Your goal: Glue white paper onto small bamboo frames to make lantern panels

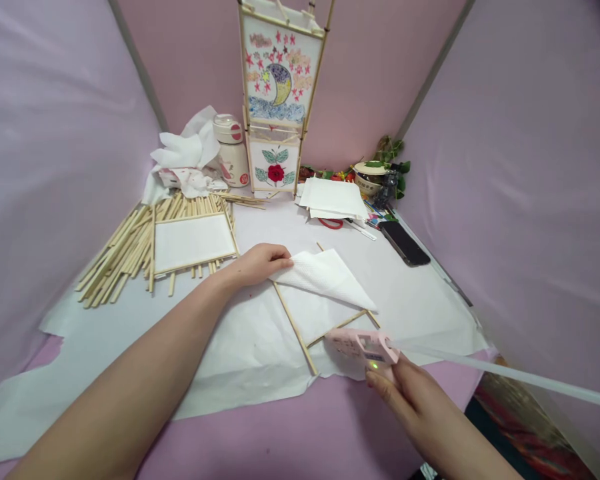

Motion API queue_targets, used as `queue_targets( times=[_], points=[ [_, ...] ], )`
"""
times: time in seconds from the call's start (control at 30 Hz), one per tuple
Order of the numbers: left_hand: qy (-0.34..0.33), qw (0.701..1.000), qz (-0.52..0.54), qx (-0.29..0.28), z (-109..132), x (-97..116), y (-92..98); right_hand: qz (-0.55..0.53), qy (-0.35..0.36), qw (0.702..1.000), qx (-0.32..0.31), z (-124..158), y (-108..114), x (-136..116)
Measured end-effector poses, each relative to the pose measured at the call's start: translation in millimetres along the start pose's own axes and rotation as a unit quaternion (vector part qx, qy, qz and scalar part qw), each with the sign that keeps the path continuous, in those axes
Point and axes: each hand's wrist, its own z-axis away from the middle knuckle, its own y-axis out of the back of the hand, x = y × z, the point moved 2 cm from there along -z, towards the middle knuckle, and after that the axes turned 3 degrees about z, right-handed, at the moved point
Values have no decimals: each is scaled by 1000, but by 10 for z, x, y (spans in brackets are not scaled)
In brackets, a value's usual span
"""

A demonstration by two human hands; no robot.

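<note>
My right hand (405,390) is wrapped round a pink glue gun (363,345), from whose back a long clear glue stick sticks out. The gun's nose is close to the near bar of a wooden stick frame (294,327); whether it touches I cannot tell. A white textured paper sheet (330,277) lies over the far part of this frame, its near edge folded back. At the sheet's left corner, my left hand (267,261) is closed on the paper, with thumb and fingers pinching it.
Left are loose wooden sticks (125,257) under a paper-covered frame (195,241). Behind stand a bottle (233,157), crumpled tissue (185,150) and a tall decorated lantern (276,120). Right of it are stacked white sheets (333,198), red-handled scissors (331,224), a bowl (370,179) and a phone (405,243).
</note>
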Motion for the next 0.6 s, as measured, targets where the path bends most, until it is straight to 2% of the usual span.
queue_targets(
  times=[0.6],
  points=[
    [22, 1000, 5, -3, 14, 52, 12, -4, -5, 999, 39, -38, 111, 149]
  ],
)
